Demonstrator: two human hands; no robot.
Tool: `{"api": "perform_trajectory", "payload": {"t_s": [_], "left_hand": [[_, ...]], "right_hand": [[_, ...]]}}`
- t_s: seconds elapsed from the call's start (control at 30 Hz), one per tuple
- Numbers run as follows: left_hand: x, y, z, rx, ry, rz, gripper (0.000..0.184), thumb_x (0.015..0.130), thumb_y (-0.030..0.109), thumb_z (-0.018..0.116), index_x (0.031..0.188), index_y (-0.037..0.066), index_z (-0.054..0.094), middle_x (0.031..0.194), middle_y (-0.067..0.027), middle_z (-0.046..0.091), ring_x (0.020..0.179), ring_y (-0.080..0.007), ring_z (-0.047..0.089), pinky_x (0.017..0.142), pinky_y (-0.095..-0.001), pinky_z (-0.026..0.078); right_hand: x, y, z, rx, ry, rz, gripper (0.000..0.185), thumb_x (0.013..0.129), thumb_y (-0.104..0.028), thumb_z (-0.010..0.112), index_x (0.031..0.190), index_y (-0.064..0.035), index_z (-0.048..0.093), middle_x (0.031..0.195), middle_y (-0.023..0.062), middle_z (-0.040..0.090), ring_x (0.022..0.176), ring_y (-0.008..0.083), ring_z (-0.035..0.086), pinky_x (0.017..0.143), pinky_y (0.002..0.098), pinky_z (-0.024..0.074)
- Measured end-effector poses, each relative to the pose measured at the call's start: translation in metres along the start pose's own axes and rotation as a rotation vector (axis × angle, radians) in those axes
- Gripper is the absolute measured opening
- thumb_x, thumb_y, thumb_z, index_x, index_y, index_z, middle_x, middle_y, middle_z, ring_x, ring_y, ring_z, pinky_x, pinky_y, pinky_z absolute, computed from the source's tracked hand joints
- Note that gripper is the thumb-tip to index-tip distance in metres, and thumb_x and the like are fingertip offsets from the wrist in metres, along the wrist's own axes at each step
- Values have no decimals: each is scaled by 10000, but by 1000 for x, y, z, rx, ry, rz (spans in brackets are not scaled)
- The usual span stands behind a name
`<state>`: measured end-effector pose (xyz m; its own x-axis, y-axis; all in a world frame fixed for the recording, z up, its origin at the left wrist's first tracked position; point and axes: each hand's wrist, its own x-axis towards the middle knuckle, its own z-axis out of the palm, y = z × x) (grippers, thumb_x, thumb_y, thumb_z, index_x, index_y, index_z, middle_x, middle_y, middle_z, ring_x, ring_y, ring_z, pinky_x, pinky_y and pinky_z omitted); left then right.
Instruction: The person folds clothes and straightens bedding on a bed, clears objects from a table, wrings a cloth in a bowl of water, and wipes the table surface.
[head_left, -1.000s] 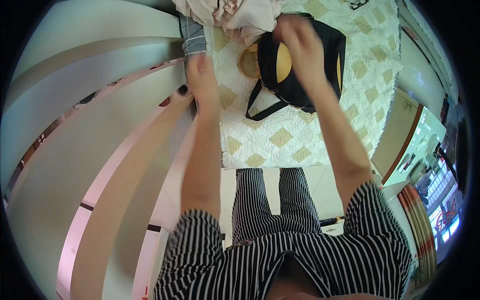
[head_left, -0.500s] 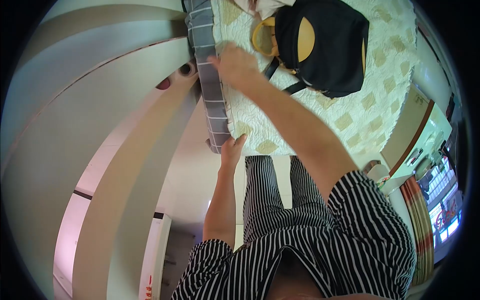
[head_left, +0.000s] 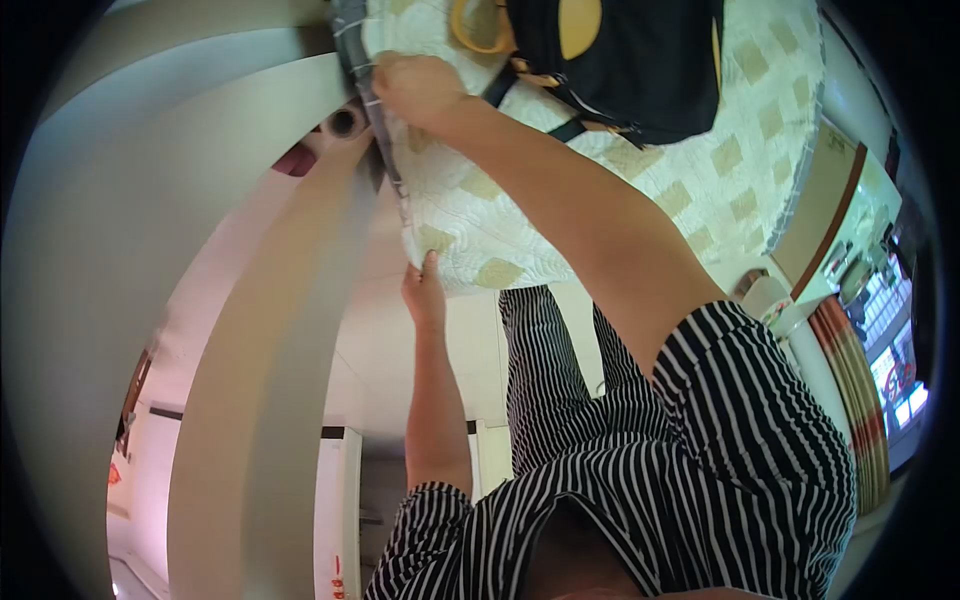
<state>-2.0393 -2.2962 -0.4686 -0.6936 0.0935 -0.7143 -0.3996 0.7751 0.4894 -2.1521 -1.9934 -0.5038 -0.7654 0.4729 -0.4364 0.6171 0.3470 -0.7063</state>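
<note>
A white quilted cover (head_left: 500,225) with beige diamonds lies over a bed with a grey checked side (head_left: 356,50). At the cover's near left corner, my left hand (head_left: 425,292) grips its edge, thumb on top. My right hand (head_left: 420,88) is closed on the left edge of the cover, farther up. A black backpack (head_left: 640,70) with yellow patches rests on the cover, right of my right hand, its strap towards that hand. Beside the backpack is a yellow ring-shaped thing (head_left: 480,25), partly cut off by the top of the view.
Pale curved panels (head_left: 270,300) stand along the left, with a round dark-centred object (head_left: 343,122) near the bed. At the right are a cabinet (head_left: 825,205), a striped curtain (head_left: 850,390) and a window. The floor shows below the bed.
Both hands have moved to the cover's left side and closed on its edge. That edge now reaches farther over the grey side. The pale cloth has left the view, which has shifted.
</note>
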Motion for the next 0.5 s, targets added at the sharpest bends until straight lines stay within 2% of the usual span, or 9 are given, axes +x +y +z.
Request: {"api": "perform_trajectory", "payload": {"t_s": [0.03,0.1,0.13,0.2,0.3,0.37,0.4,0.43,0.5], "left_hand": [[6,-6,-4,20,-39,-19,288,924,253,697,975,-17,612,849,-84,607,764,-178,537,714,-336,445],[18,-28,-14,240,-65,222,450,823,268,788,1080,-24,562,1066,-135,530,1002,-261,527,824,-390,449],[9,-28,-13,342,-70,221,534,796,301,804,1116,-29,533,1090,-156,538,1034,-307,531,859,-418,451],[-5,-25,-11,437,-99,241,619,770,334,821,1153,-34,503,1113,-177,545,1067,-353,534,895,-445,453],[3,-16,-12,651,-225,78,753,748,378,822,1237,-50,442,1166,-226,547,1118,-418,529,964,-473,438],[4,-14,-7,712,-221,45,763,765,385,796,1269,-59,435,1211,-274,561,1139,-447,537,964,-470,443],[3,-14,-5,721,-253,70,763,765,385,796,1269,-59,435,1211,-274,561,1139,-447,537,964,-470,443],[5,-17,-2,671,-248,50,763,785,390,774,1288,-63,423,1232,-288,567,1154,-449,545,973,-467,443],[9,-26,1,620,-251,46,763,804,396,751,1307,-67,411,1253,-302,573,1170,-451,554,981,-465,443]], "right_hand": [[-4,3,0,-12,-8,-22,248,913,-259,508,1029,-64,608,894,187,706,838,388,681,741,499,533],[-36,11,12,-7,187,-218,201,923,-230,502,999,-69,593,890,197,679,832,378,678,733,501,532],[-60,16,4,25,61,-256,186,912,-228,545,1019,-93,613,987,176,666,970,348,657,822,477,520],[-153,46,8,-355,112,-513,407,856,-224,621,1261,-189,625,1469,70,457,1399,300,374,1135,480,328],[-315,123,36,-576,-217,-495,523,879,-282,570,1400,-256,539,1564,15,364,1470,284,262,1207,466,205],[-393,144,8,-520,-617,-457,428,892,-215,584,1319,-232,619,1529,12,421,1476,271,265,1217,452,207],[-405,143,-8,-257,-934,-211,433,852,-106,606,1285,-118,598,1481,62,479,1448,288,326,1192,428,285],[-409,149,-17,-261,-911,-179,433,852,-106,606,1285,-118,598,1481,62,479,1448,288,326,1192,428,285],[-407,173,-33,212,-347,219,453,853,-85,598,1304,-127,594,1458,81,500,1440,294,340,1204,436,274]]}}
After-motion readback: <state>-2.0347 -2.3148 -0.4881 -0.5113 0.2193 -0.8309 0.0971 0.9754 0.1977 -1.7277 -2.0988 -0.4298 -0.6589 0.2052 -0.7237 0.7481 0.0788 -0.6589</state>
